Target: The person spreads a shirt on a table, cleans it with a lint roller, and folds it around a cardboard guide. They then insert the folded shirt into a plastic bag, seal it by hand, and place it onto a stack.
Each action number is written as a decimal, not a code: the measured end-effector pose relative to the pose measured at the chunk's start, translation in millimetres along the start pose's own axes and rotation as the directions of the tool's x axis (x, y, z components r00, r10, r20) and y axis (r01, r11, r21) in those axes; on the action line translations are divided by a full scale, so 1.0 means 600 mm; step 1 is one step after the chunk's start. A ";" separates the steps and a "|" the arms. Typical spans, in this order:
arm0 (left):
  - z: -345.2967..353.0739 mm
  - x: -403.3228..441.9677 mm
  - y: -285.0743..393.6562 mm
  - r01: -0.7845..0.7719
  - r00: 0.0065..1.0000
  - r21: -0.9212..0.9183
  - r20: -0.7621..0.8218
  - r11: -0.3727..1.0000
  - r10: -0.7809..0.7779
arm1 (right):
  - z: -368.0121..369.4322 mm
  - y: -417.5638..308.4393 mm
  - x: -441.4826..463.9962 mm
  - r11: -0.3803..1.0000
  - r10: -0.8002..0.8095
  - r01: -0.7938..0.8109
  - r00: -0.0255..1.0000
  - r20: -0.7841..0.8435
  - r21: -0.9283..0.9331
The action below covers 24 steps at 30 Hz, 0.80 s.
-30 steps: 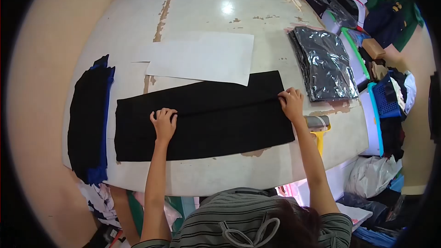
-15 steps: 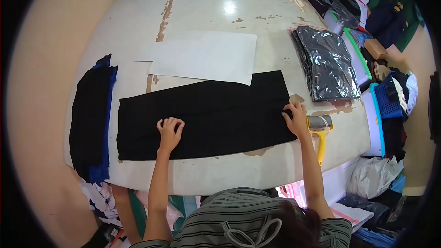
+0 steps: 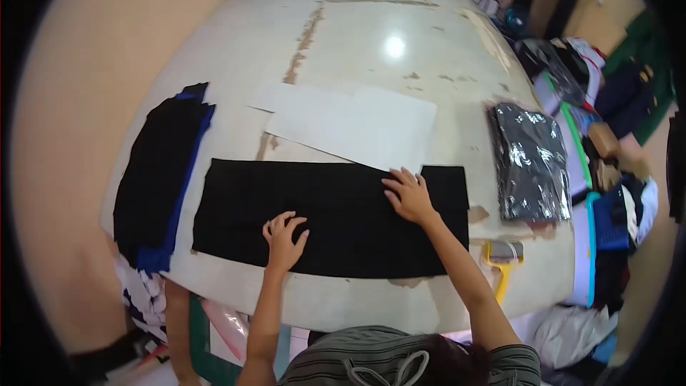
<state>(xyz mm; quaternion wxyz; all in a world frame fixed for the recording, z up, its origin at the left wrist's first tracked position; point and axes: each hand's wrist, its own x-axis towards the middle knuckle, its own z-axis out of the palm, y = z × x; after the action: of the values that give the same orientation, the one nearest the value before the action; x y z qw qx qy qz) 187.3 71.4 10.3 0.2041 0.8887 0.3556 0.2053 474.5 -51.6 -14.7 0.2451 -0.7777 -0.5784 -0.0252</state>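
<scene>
A long piece of folded black cloth (image 3: 343, 221) lies crosswise in front of me on the table, its far edge partly under a white paper sheet (image 3: 350, 121). My left hand (image 3: 287, 243) rests on the left half of the cloth, fingers bent and apart, gripping nothing. Over the cloth's far edge is my right hand (image 3: 410, 196), its fingers spread at the near corner of the paper. Whether those fingertips press on paper or cloth I cannot tell.
Black and blue garments (image 3: 161, 171) are stacked at the left edge of the table (image 3: 364, 36). Dark clothing in shiny plastic bags (image 3: 532, 161) is piled at the right. Near it lies a yellow-handled lint roller (image 3: 504, 257). Bins and clothes line the right side.
My right hand has left the cloth's right end and moved leftward to its far edge by the paper. My left hand stays on the cloth. The camera view has tilted upward.
</scene>
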 end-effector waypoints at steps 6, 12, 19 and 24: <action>-0.040 -0.114 -0.066 0.324 0.896 -0.109 -0.284 0.940 -0.342 | 0.053 0.074 0.072 0.969 0.196 -0.205 0.978 -0.072 -0.138; -0.019 -0.190 -0.227 0.425 0.575 -0.594 -0.406 0.683 -0.711 | 0.005 0.093 0.006 0.957 0.274 -0.283 0.955 -0.116 -0.067; -0.090 -0.140 -0.283 0.299 0.390 -0.916 -0.138 0.266 -0.911 | -0.076 -0.047 -0.212 0.948 0.314 -0.302 0.940 -0.136 0.103; -0.104 -0.118 -0.347 0.444 0.420 -0.867 -0.022 0.227 -0.907 | -0.074 -0.050 -0.317 0.863 0.499 -0.501 0.821 -0.277 0.068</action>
<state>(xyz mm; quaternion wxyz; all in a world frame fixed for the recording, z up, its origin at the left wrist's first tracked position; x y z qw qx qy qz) -5.5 172.5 -59.2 0.5160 0.3447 0.6414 0.4511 395.4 -232.1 -26.5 0.3208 -0.8909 -0.3130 -0.0741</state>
